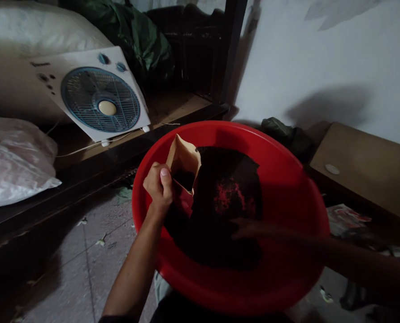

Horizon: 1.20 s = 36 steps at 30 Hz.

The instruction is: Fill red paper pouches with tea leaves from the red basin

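My left hand (159, 183) is closed on the near left edge of a brown paper bag (188, 154), thumb on top. The bag's mouth gapes towards me, and dark stuff shows inside. It is held over the left side of a big red plastic basin (309, 197). A broad layer of dark, loose, fine material (216, 242) covers much of the basin's bottom; its kind cannot be made out. Red plastic shows through in the middle. In deep shadow, my right hand (249, 228) reaches in from the right, low over the dark material, its fingers stretched out and dim.
A white box fan (102, 96) with a blue grille stands at the left on a wooden ledge. Pale sacks (15, 157) and a green bundle (142, 45) lie around it. To the right is a brown board (364, 166), near a white wall (328, 58).
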Tool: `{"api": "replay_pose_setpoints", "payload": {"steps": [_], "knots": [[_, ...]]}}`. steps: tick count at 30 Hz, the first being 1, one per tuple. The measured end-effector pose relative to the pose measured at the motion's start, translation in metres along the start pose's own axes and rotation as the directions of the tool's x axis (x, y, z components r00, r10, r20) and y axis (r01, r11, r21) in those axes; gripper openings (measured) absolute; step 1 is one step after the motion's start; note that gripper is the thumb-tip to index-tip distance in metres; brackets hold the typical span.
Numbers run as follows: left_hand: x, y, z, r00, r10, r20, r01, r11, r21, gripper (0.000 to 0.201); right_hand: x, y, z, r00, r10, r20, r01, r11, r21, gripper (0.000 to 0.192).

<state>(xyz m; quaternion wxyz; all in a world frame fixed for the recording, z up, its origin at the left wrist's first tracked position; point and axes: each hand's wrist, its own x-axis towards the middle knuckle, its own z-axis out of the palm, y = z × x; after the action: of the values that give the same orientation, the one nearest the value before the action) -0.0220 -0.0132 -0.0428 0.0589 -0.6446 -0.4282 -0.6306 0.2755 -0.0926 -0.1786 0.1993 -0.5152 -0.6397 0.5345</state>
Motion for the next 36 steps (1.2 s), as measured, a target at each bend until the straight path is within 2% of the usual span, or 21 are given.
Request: {"api": "replay_pose_setpoints", "payload": {"steps": [2,3,5,7,9,11,13,14,15,19,21,23,25,26,27,28,29,30,33,36], "knots": [[-0.001,0.000,0.000,1.000,0.022,-0.014,-0.022,1.000,0.001,0.033,0.007,-0.028,-0.008,0.996,0.053,0.068,-0.058,0.995,0.076,0.027],[-0.002,0.000,0.000,0.999,0.043,-0.025,-0.043,0.999,-0.004,0.032,0.011,-0.045,-0.013,0.995,0.086,0.051,-0.092,0.990,0.110,0.024],[-0.002,0.001,-0.001,0.995,0.089,-0.046,-0.090,0.996,-0.024,0.029,0.018,-0.085,-0.023,0.990,0.095,-0.106,-0.065,0.965,0.256,0.024],[-0.001,0.003,-0.001,0.989,0.138,-0.054,-0.142,0.987,-0.072,0.027,0.024,-0.130,-0.031,0.957,0.034,-0.288,0.102,0.891,0.443,0.027],[0.000,0.006,0.000,0.980,0.193,-0.043,-0.197,0.969,-0.148,0.023,0.030,-0.173,-0.033,0.883,-0.047,-0.468,0.332,0.767,0.549,0.031],[0.000,0.010,0.001,0.969,0.244,-0.030,-0.245,0.944,-0.220,0.018,0.037,-0.208,-0.029,0.779,-0.131,-0.614,0.537,0.645,0.544,0.037],[0.000,0.014,0.003,0.959,0.282,-0.011,-0.274,0.924,-0.265,0.014,0.045,-0.233,-0.021,0.681,-0.206,-0.703,0.667,0.570,0.479,0.043],[-0.001,0.016,0.004,0.956,0.294,-0.002,-0.283,0.918,-0.279,0.013,0.049,-0.241,-0.016,0.650,-0.241,-0.720,0.700,0.558,0.446,0.044],[-0.002,0.017,0.005,0.953,0.302,0.007,-0.287,0.913,-0.289,0.012,0.051,-0.248,-0.012,0.640,-0.277,-0.716,0.713,0.562,0.419,0.043],[-0.004,0.017,0.006,0.953,0.302,0.038,-0.278,0.913,-0.298,0.010,0.057,-0.260,-0.006,0.691,-0.407,-0.597,0.681,0.642,0.351,0.027],[-0.003,0.015,0.006,0.957,0.286,0.044,-0.263,0.924,-0.279,0.011,0.064,-0.253,-0.014,0.668,-0.434,-0.605,0.693,0.658,0.293,0.025],[-0.003,0.012,0.005,0.967,0.252,0.032,-0.238,0.943,-0.234,0.013,0.078,-0.232,-0.031,0.608,-0.430,-0.667,0.715,0.662,0.225,0.030],[-0.002,0.009,0.003,0.978,0.210,0.001,-0.207,0.963,-0.174,0.015,0.098,-0.195,-0.051,0.569,-0.405,-0.716,0.684,0.716,0.138,0.037],[-0.001,0.008,0.002,0.980,0.196,-0.020,-0.196,0.969,-0.148,0.016,0.110,-0.171,-0.060,0.576,-0.385,-0.721,0.615,0.785,0.072,0.040],[-0.001,0.006,0.002,0.982,0.186,-0.039,-0.189,0.974,-0.126,0.017,0.120,-0.146,-0.066,0.619,-0.356,-0.700,0.481,0.877,-0.021,0.041],[0.000,0.005,0.001,0.982,0.183,-0.052,-0.187,0.976,-0.109,0.018,0.129,-0.120,-0.068,0.725,-0.298,-0.622,0.274,0.952,-0.136,0.042],[0.001,0.003,0.001,0.982,0.181,-0.061,-0.186,0.978,-0.094,0.020,0.137,-0.095,-0.066,0.829,-0.193,-0.524,0.058,0.963,-0.263,0.046],[0.001,0.001,0.001,0.981,0.180,-0.065,-0.185,0.979,-0.081,0.021,0.142,-0.073,-0.059,0.865,-0.129,-0.484,-0.024,0.955,-0.296,0.052],[-0.001,-0.004,0.002,0.983,0.174,-0.065,-0.178,0.983,-0.050,0.023,0.148,-0.025,-0.017,0.929,-0.039,-0.369,-0.111,0.920,-0.376,0.075],[-0.004,-0.010,0.004,0.985,0.163,-0.061,-0.166,0.986,-0.033,0.023,0.145,-0.009,0.026,0.977,-0.038,-0.210,-0.064,0.887,-0.458,0.082]]}}
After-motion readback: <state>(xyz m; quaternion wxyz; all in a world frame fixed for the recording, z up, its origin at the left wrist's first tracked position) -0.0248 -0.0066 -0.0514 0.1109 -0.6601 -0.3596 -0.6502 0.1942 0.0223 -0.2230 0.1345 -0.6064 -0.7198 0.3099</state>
